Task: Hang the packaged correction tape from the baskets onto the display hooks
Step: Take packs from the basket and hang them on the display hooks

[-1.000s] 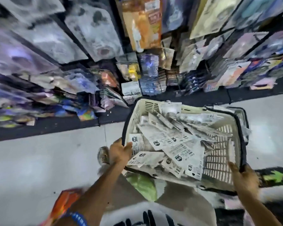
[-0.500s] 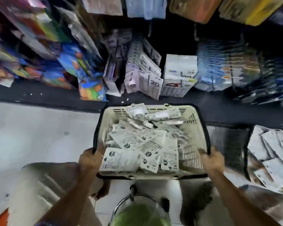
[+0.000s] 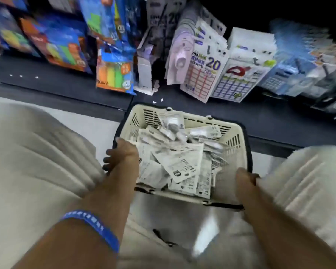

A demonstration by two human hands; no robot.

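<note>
Looking down from head height, the view shows a person crouched or seated before a low shop display, with a cream plastic basket [image 3: 233, 144] between the knees. The basket is heaped with packaged correction tape [image 3: 179, 162], flat white packs lying loose and overlapping at all angles, none of them lifted out. The left hand [image 3: 122, 158] grips the basket's left rim, its fingers curled over the dark handle edge and its thumb side just beside the nearest packs. The right hand [image 3: 245, 180] holds the near right corner of the rim; its fingers wrap out of sight, so how tightly it is closed cannot be told. Neither hand holds a pack. Beyond the basket stands a dark shelf base [image 3: 56, 84] and above it hanging goods: white card packs marked 20 [image 3: 202, 74], a pack of bright highlighters [image 3: 114, 74] and blurred blue packets [image 3: 299, 61]. No bare hook can be made out, as the frame is smeared. Judging from the full basket and empty fingers, the hanging appears hardly begun, with nearly all of the packs left to place.
</note>
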